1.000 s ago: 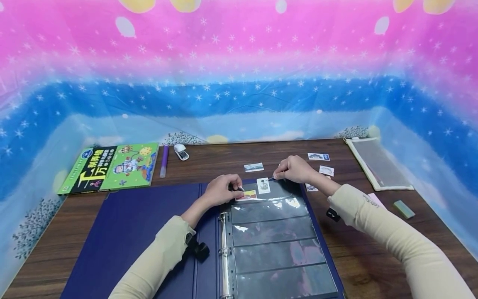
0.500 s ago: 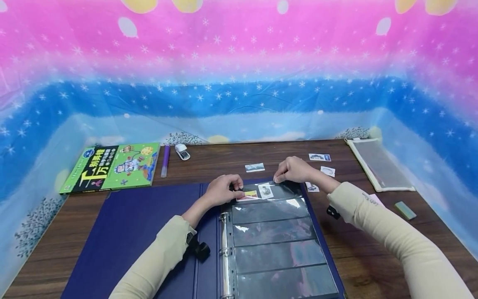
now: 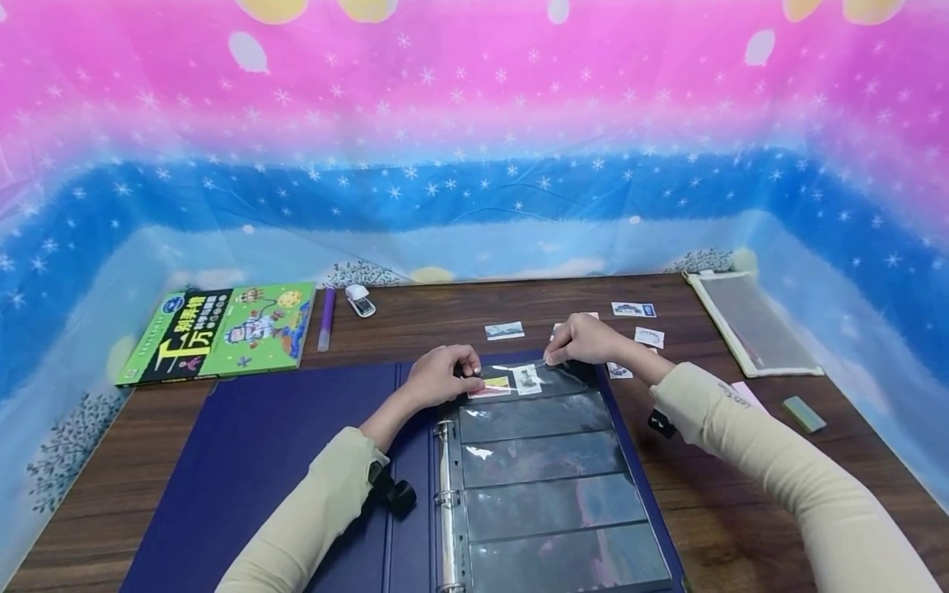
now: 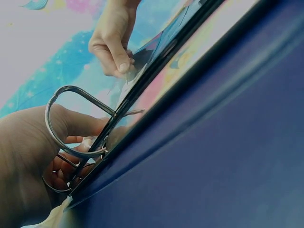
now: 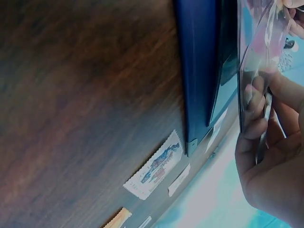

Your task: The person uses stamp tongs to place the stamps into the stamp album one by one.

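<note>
A dark blue ring binder [image 3: 311, 461] lies open, with a black stamp page [image 3: 549, 457] of clear pockets on its rings [image 3: 446, 498]. My left hand [image 3: 441, 377] pinches the page's top left corner; in the left wrist view its fingers reach behind a ring. My right hand [image 3: 582, 338] pinches the clear film [image 5: 256, 52] at the page's top edge, and a thin shiny strip [image 5: 266, 126] shows between its thumb and fingers. Between the hands, a red and yellow stamp [image 3: 489, 388] and a pale upright stamp [image 3: 528, 380] sit at the top pocket, under glare.
Several loose stamps, among them a landscape stamp [image 3: 504, 330] and a blue one [image 3: 633, 310], lie beyond and right of the binder. A mesh pouch [image 3: 756, 325] and a green eraser [image 3: 804, 414] are at right. A green book [image 3: 222, 329], purple marker [image 3: 326, 319] and white clip-like object [image 3: 360, 301] stand back left.
The pale stamp has shifted down and slightly right into the top pocket. The right hand has risen a little, the film's glare has moved, and the left hand has stayed put.
</note>
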Tool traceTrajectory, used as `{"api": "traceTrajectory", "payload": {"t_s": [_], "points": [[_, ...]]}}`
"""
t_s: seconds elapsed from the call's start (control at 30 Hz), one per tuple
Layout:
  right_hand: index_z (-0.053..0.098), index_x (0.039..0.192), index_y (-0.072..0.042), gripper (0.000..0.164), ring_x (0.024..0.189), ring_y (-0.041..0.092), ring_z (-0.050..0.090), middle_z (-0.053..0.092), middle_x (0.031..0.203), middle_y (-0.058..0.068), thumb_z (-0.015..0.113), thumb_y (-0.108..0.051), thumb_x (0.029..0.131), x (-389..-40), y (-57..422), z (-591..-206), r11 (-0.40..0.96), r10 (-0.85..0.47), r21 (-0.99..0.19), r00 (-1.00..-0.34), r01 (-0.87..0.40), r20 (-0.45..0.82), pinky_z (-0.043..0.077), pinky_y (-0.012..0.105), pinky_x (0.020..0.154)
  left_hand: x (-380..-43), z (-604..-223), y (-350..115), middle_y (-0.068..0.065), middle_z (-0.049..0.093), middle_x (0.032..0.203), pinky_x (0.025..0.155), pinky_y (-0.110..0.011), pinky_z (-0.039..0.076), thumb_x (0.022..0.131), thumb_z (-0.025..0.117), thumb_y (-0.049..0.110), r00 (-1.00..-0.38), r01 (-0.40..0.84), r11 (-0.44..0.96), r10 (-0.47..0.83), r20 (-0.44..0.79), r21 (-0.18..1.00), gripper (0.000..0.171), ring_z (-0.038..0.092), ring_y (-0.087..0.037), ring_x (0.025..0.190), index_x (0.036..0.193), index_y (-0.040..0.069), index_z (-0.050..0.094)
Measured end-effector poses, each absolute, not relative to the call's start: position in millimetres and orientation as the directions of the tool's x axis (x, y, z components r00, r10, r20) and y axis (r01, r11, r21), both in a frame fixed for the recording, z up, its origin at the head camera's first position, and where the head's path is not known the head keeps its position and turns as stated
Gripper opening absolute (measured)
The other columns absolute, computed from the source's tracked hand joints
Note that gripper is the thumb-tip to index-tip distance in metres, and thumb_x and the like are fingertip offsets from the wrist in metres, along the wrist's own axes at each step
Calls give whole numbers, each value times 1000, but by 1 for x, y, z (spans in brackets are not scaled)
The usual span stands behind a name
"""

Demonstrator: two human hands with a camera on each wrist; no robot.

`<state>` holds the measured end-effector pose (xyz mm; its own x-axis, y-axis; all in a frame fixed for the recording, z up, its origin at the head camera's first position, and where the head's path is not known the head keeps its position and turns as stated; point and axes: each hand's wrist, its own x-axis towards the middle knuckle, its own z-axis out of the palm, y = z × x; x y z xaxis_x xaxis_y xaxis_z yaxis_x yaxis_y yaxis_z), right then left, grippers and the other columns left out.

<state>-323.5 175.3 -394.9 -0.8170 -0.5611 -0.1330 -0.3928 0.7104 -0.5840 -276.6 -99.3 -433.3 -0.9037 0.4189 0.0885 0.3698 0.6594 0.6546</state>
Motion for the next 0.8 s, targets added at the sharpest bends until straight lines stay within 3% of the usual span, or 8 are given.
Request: {"api": "traceTrajectory", "payload": {"t_s": [0.33,0.57,0.8], "points": [[75,92,-6,14,69,10,61,73,97,13,68,-15,83,-334,178,-398,678,-624,-627,-750,-383,-217,37,26,65,-277,-433,-98,3,59,82,67,-26,37,79,73,29,-916,332,671,397,56,663,17,48,-9,66,85,18,61],[75,94,-7,15,82,11,64,72,96,10,68,-16,83,-343,181,-394,678,-631,-625,-742,-387,-225,45,25,72,-278,-431,-97,2,58,82,66,-25,37,80,71,28,-912,340,671,407,57,658,17,48,-9,61,90,17,64],[74,99,-10,19,105,27,63,72,104,10,66,-20,85,-343,186,-393,700,-566,-622,-804,-350,-185,50,40,89,-279,-419,-96,0,57,77,68,-25,39,85,67,21,-862,397,652,506,20,646,18,47,-8,58,99,10,66]]}}
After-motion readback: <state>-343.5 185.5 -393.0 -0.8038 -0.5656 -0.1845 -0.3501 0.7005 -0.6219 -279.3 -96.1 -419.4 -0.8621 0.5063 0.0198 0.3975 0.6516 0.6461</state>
